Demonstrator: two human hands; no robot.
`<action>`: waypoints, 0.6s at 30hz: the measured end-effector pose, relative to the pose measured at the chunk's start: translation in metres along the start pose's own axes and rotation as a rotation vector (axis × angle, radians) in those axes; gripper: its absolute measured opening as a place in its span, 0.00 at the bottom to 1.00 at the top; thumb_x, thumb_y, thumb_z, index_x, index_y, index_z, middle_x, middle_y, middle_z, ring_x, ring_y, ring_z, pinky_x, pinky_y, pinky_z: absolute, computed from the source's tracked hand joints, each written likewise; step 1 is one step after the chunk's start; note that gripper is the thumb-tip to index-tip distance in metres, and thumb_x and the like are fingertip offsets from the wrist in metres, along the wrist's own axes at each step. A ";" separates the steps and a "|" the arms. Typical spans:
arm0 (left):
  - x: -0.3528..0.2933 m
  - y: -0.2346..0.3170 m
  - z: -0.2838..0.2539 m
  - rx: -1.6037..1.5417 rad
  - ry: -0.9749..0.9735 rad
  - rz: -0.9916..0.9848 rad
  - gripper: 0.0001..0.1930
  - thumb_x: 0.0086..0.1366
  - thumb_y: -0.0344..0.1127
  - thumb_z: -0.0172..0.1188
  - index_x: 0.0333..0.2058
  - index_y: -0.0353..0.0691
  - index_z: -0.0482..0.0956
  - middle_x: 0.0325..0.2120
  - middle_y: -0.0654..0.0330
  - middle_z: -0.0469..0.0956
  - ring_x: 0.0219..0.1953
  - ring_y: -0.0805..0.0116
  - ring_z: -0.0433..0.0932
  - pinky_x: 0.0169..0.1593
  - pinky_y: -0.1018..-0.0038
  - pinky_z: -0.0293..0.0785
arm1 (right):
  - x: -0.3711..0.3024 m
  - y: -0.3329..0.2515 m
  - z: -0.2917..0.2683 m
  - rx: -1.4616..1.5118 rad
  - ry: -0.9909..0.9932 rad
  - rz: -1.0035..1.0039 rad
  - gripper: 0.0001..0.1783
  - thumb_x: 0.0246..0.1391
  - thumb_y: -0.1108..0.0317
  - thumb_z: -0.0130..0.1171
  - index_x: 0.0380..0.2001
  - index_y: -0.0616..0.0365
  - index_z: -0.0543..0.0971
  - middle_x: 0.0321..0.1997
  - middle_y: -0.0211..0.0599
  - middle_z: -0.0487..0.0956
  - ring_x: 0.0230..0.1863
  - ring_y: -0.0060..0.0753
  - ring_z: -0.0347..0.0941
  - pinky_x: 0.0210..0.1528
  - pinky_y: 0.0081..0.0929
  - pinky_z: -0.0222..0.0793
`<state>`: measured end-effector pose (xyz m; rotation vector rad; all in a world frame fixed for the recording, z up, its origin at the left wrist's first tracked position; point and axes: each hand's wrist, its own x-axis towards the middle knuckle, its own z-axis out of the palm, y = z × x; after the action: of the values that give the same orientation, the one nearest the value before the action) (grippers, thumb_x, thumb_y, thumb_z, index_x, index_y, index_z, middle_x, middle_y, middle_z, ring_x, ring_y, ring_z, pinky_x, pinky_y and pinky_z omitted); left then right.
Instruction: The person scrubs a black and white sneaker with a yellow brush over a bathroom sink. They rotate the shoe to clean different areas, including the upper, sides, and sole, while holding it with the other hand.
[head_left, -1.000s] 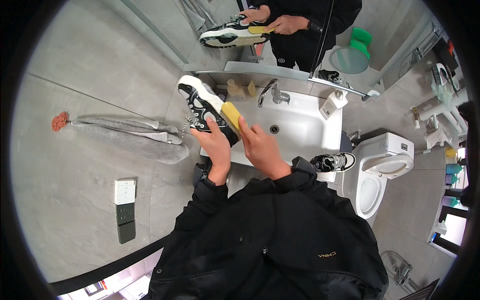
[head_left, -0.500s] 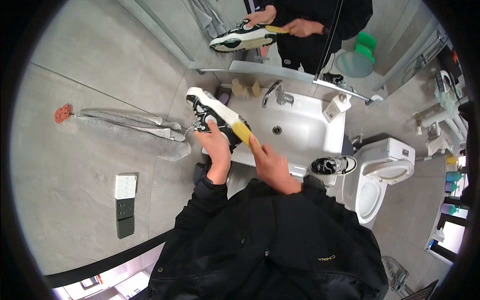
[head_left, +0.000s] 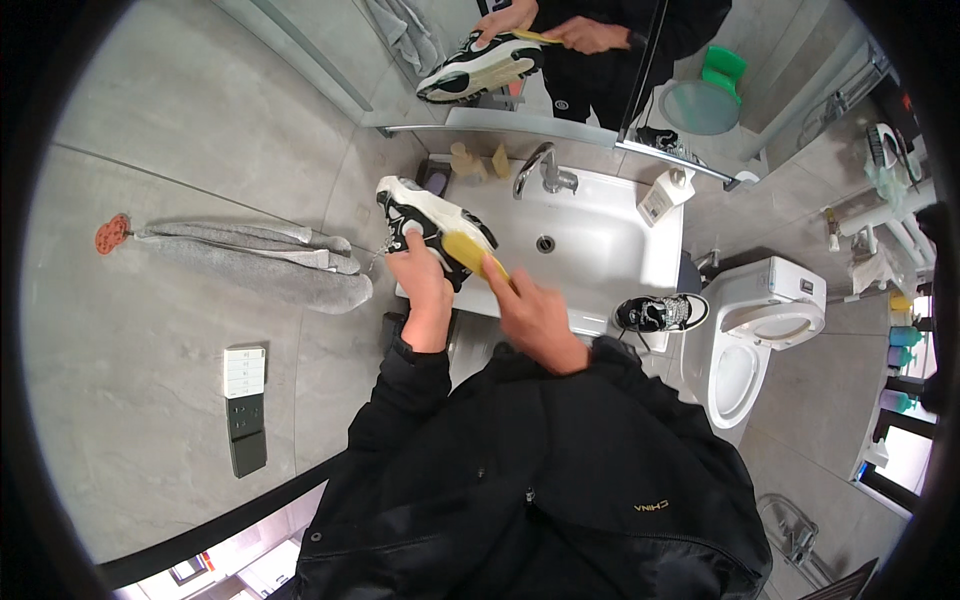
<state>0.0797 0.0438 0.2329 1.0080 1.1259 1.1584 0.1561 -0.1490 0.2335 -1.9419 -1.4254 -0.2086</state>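
My left hand (head_left: pixel 424 284) grips a black and white sneaker (head_left: pixel 432 208), tilted over the left end of the white sink (head_left: pixel 590 225). In my right hand (head_left: pixel 537 320) is a yellow-handled brush (head_left: pixel 466 252), its head pressed against the sneaker's side near the sole. The bristles are hidden from above. A second black and white sneaker (head_left: pixel 661 313) rests by the sink's front right corner, its laces loose. The mirror (head_left: pixel 560 60) reflects both hands, the sneaker and the brush.
A chrome faucet (head_left: pixel 545 172) stands at the sink's back edge, with a white bottle (head_left: pixel 664 197) to its right. A grey towel (head_left: pixel 255 262) hangs on the left wall. Right of the sink is a white toilet (head_left: pixel 742 375) with its lid raised.
The sneaker has turned slightly in my left hand, showing more of its sole. The brush has moved a little left along its side. The whole view has shifted slightly.
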 end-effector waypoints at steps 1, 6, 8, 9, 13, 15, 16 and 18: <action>-0.002 0.000 0.001 -0.128 -0.009 0.092 0.15 0.77 0.34 0.58 0.40 0.22 0.79 0.43 0.50 0.85 0.42 0.65 0.84 0.45 0.67 0.80 | 0.001 0.000 -0.001 -0.005 0.027 0.003 0.39 0.58 0.72 0.63 0.74 0.45 0.73 0.34 0.35 0.73 0.23 0.39 0.77 0.22 0.39 0.71; 0.001 0.000 0.001 0.096 0.040 0.059 0.15 0.77 0.36 0.60 0.44 0.23 0.73 0.43 0.49 0.82 0.42 0.65 0.81 0.47 0.66 0.79 | 0.011 0.003 -0.010 0.076 -0.012 0.121 0.32 0.62 0.71 0.65 0.70 0.44 0.79 0.30 0.34 0.72 0.21 0.41 0.71 0.23 0.42 0.67; 0.005 0.000 0.000 0.044 0.040 0.008 0.16 0.77 0.37 0.60 0.42 0.25 0.72 0.42 0.49 0.81 0.41 0.65 0.79 0.47 0.66 0.78 | 0.013 0.006 -0.009 0.151 0.048 0.147 0.31 0.66 0.68 0.65 0.72 0.42 0.77 0.31 0.36 0.72 0.22 0.47 0.70 0.23 0.44 0.66; 0.004 -0.001 0.000 0.044 0.071 0.028 0.17 0.77 0.38 0.61 0.43 0.24 0.72 0.42 0.48 0.81 0.41 0.65 0.80 0.47 0.66 0.78 | 0.012 0.007 -0.009 0.137 0.054 0.118 0.31 0.67 0.68 0.64 0.72 0.41 0.77 0.31 0.37 0.72 0.22 0.49 0.70 0.23 0.44 0.66; -0.008 -0.001 0.001 0.068 0.062 0.185 0.15 0.77 0.34 0.60 0.50 0.23 0.74 0.47 0.50 0.84 0.44 0.65 0.84 0.47 0.67 0.82 | 0.007 0.012 -0.007 0.160 -0.059 0.180 0.31 0.68 0.67 0.62 0.73 0.40 0.75 0.32 0.40 0.73 0.25 0.54 0.73 0.26 0.49 0.68; -0.019 -0.002 0.003 0.162 0.040 0.199 0.15 0.78 0.33 0.59 0.53 0.27 0.71 0.48 0.52 0.82 0.46 0.65 0.82 0.52 0.68 0.78 | 0.006 0.013 -0.009 0.151 0.002 0.142 0.30 0.69 0.67 0.61 0.73 0.41 0.75 0.33 0.41 0.73 0.26 0.55 0.74 0.27 0.49 0.69; -0.022 -0.001 0.005 0.147 -0.014 0.129 0.14 0.78 0.34 0.59 0.53 0.28 0.72 0.47 0.51 0.82 0.47 0.65 0.81 0.53 0.68 0.78 | 0.006 0.012 -0.013 0.133 -0.080 0.188 0.31 0.68 0.67 0.61 0.73 0.41 0.75 0.34 0.41 0.74 0.26 0.55 0.74 0.27 0.50 0.70; -0.025 0.004 0.006 0.180 -0.009 0.213 0.21 0.79 0.40 0.59 0.53 0.24 0.67 0.48 0.44 0.79 0.50 0.58 0.79 0.58 0.63 0.74 | 0.009 0.013 -0.020 0.118 -0.112 0.162 0.33 0.65 0.68 0.62 0.73 0.40 0.73 0.36 0.43 0.75 0.25 0.55 0.75 0.27 0.51 0.71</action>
<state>0.0842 0.0198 0.2407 1.2965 1.1513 1.2345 0.1762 -0.1557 0.2472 -1.9856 -1.3110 0.0584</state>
